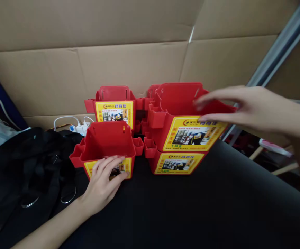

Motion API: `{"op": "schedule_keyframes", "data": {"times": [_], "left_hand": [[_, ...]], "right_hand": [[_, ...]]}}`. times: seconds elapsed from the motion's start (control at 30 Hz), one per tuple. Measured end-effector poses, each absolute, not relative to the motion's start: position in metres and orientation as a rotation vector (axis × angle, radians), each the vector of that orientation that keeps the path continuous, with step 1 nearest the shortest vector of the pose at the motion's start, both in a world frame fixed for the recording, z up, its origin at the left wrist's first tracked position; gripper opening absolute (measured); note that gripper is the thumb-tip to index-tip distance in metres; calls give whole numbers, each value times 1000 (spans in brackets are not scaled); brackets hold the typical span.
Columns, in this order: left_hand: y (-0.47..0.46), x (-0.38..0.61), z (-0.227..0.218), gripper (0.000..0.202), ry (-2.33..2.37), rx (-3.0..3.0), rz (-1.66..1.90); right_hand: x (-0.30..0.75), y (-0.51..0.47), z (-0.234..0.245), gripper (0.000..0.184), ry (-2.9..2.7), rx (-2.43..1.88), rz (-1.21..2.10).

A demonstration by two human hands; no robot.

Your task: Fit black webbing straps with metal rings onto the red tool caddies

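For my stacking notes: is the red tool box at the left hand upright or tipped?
Upright: the red tool box shows its open mouth facing up.

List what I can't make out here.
In the head view:
Label on the front left box: partly covered by the left hand.
Fingers of the right hand: motion-blurred; whether they touch the upper right box is unclear.
Rear right box: mostly hidden behind the upper right box.
Black fabric: cut off by the left edge.

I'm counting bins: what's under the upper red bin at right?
Another red bin with a yellow label; the upper bin covers its inside, so contents can't be seen.
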State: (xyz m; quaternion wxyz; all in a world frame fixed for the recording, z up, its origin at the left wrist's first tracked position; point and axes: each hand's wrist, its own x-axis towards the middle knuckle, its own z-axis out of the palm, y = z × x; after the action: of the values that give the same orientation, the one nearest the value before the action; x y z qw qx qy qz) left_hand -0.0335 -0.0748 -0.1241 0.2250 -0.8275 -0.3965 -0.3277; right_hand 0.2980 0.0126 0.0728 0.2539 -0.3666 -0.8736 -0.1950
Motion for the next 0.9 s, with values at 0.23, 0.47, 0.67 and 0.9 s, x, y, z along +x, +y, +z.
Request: {"op": "schedule_keyframes", "data": {"times": [0.23, 0.47, 0.67, 0.9], "left_hand": [[-68, -37, -131, 27, -1148, -2243, -861], [-89, 21, -112, 40, -765, -2424, -759], [-59, 79, -116, 42, -586, -2492, -475], [-22, 99, -135, 49, -824, -2475, -506]], "right_hand": [[297, 37, 91, 43, -2597, -1029, -266], [279, 29, 60, 25, -2236, -952, -711], [268, 3, 48, 48, -1880, -895, -875], [272, 2, 45, 47, -1577, -919, -756]]}}
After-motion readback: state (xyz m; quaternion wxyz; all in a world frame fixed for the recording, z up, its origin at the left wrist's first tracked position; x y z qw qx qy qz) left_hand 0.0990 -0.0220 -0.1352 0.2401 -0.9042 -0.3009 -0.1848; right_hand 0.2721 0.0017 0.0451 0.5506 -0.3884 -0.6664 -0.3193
